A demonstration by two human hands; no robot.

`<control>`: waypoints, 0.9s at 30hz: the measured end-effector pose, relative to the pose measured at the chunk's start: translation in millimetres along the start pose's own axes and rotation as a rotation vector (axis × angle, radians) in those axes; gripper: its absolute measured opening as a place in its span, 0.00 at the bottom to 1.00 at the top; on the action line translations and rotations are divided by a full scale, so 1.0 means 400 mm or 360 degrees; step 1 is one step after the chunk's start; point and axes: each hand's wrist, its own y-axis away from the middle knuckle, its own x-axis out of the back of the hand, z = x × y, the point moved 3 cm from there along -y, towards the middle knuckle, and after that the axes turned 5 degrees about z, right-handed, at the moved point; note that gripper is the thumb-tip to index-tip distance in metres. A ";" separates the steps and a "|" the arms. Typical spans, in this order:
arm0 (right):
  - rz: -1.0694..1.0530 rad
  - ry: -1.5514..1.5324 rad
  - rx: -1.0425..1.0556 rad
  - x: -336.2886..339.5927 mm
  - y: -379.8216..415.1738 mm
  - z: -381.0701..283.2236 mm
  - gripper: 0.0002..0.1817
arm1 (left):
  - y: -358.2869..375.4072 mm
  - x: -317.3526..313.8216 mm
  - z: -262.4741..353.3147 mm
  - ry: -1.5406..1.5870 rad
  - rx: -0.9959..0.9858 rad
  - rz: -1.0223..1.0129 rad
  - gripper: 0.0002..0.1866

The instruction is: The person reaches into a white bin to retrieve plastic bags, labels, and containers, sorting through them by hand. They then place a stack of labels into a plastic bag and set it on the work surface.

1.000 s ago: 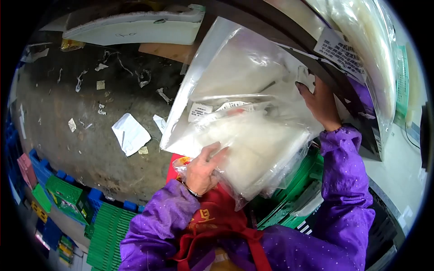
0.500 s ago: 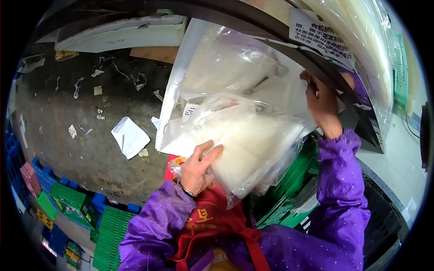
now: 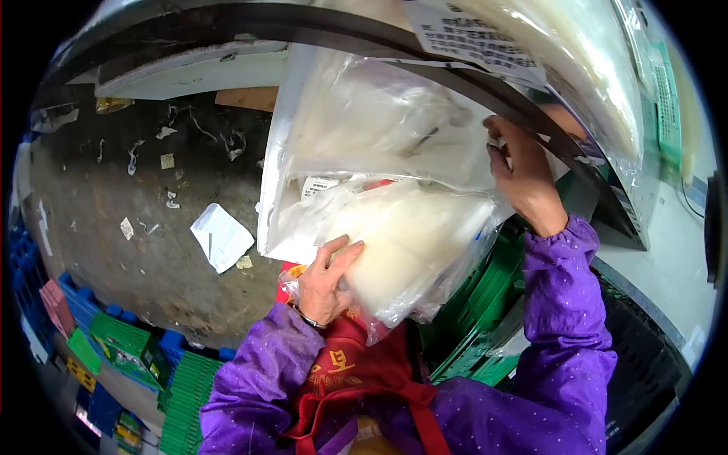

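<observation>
My left hand grips the near left edge of a clear plastic bag with a flat, whitish filling, its thumb and fingers lying over the film. The bag rests slanted across the near side of a white box. Behind it in the box lies another clear bag of pale contents, and a printed label shows between the two. My right hand is at the box's right side, fingers curled in by the plastic film; what they pinch, if anything, cannot be made out.
A dark curved rail crosses above the box. Beyond it, large bagged whitish goods carry a printed sheet. Green crates stand beneath the bag. Paper scraps and a white sheet lie on the dark surface at left.
The view has shifted slightly, so the rail and printed sheet sit further left. My right hand has moved a little left along the box side. My left hand keeps its hold on the bag.
</observation>
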 end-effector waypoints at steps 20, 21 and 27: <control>0.1018 -0.0757 -0.0187 0.336 0.245 -0.154 0.06 | -0.093 0.030 -0.044 0.0307 0.0239 0.0038 0.34; 0.1019 -0.0846 -0.0085 0.353 0.262 -0.158 0.06 | -0.099 0.022 -0.085 0.0485 0.0472 0.0091 0.36; 0.0980 -0.1352 -0.0261 0.374 0.402 -0.095 0.07 | -0.156 0.111 0.056 -0.0199 0.0198 0.0481 0.50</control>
